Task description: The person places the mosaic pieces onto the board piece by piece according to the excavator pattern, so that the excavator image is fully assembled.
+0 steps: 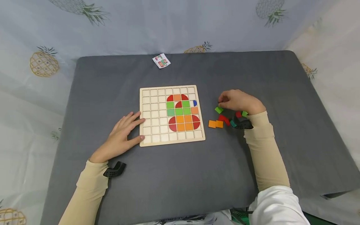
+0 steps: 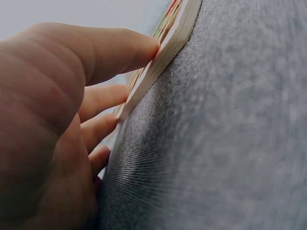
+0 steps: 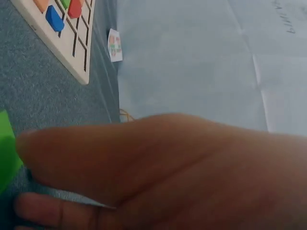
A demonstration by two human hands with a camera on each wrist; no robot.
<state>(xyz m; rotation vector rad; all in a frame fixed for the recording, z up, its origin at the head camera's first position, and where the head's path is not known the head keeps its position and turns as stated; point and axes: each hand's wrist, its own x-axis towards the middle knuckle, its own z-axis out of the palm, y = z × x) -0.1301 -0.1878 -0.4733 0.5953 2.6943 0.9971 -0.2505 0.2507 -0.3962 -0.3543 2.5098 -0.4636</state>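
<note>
A pale wooden grid board (image 1: pixel 153 131) lies on the grey table, with red, orange, green and blue tiles on its right half. Spread fingers of my left hand (image 1: pixel 121 136) touch the board's left edge. In the left wrist view, the thumb (image 2: pixel 129 48) presses the wooden rim. My right hand (image 1: pixel 242 100) is above the loose pieces, to the right of the board. Its thumb and fingers pinch a green square tile (image 1: pixel 219 109), which shows partly at the left edge of the right wrist view. A blue piece (image 3: pixel 54 19) sits near the board's right side.
Two orange squares (image 1: pixel 216 124) and red pieces (image 1: pixel 224 119) lie right of the board. Another green tile (image 1: pixel 244 114) and a teal piece (image 1: pixel 233 123) are partly under the right wrist. A small pattern card (image 1: pixel 161 61) lies near the far edge, before a pineapple-print curtain.
</note>
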